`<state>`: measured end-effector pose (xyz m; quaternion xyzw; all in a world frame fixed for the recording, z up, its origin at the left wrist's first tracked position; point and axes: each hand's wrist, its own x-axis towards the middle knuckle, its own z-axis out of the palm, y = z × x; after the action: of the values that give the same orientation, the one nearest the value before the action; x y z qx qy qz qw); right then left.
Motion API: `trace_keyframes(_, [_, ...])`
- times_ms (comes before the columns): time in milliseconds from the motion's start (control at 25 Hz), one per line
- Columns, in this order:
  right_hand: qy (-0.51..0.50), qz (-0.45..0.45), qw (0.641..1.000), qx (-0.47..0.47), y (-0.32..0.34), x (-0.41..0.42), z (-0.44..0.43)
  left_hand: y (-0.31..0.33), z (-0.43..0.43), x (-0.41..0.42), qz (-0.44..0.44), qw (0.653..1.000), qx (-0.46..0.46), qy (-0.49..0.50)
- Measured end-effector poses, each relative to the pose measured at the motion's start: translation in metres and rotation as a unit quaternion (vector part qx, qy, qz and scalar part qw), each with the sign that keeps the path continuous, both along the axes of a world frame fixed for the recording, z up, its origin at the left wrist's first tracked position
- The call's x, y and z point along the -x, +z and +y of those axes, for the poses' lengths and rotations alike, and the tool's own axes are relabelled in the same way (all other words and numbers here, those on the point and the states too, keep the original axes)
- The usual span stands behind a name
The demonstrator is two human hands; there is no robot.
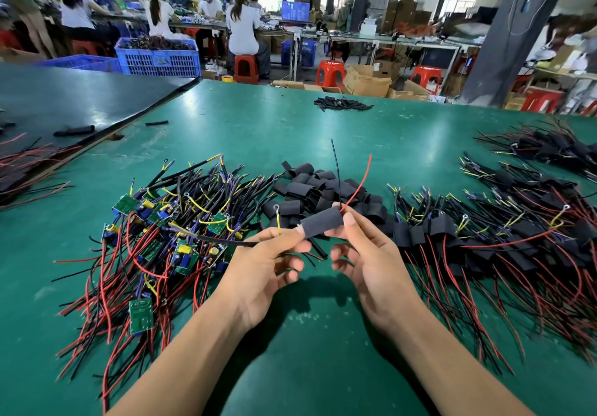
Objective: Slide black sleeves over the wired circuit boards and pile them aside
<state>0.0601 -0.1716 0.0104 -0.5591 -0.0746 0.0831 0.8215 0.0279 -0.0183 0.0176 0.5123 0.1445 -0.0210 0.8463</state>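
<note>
The black sleeve [321,223] is held up over the green desk [323,351], with wires coming out of both its ends. The left grip [265,270] pinches its left end and the right grip [371,260] pinches its right end. Loose sleeves [323,186] lie at 12 o'clock, bare boards [161,238] at 9 o'clock, and the sleeved pile [484,235] at 3 o'clock.

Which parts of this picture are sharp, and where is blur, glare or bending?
Head view: the left hand, right hand and black sleeve between them are sharp; the top right corner is smeared; pale glare lies on the green table; the wide lens bows its far edge.
</note>
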Motion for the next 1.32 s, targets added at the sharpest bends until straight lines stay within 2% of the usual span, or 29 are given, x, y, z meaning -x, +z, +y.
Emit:
trace_keyframes(320, [0.024,-0.061,0.996,0.054,0.001,-0.001,-0.005,0.001,0.004,0.002,-0.02,0.999,-0.021,-0.022])
trace_keyframes(480, [0.04,-0.043,0.996,0.07,0.001,0.0,-0.005,-0.003,0.003,0.002,-0.059,0.997,-0.048,-0.01])
trace_keyframes(720, [0.07,-0.029,0.995,0.064,-0.002,-0.001,-0.005,-0.005,0.004,0.002,-0.064,0.997,-0.047,-0.013])
trace_keyframes(1040, [0.095,0.001,0.992,0.086,-0.006,-0.001,-0.002,-0.007,0.001,0.005,-0.129,0.982,-0.136,0.026])
trace_keyframes(1320, [0.071,0.003,0.994,0.079,-0.007,0.0,0.002,0.001,-0.004,0.004,-0.123,0.985,-0.123,0.023])
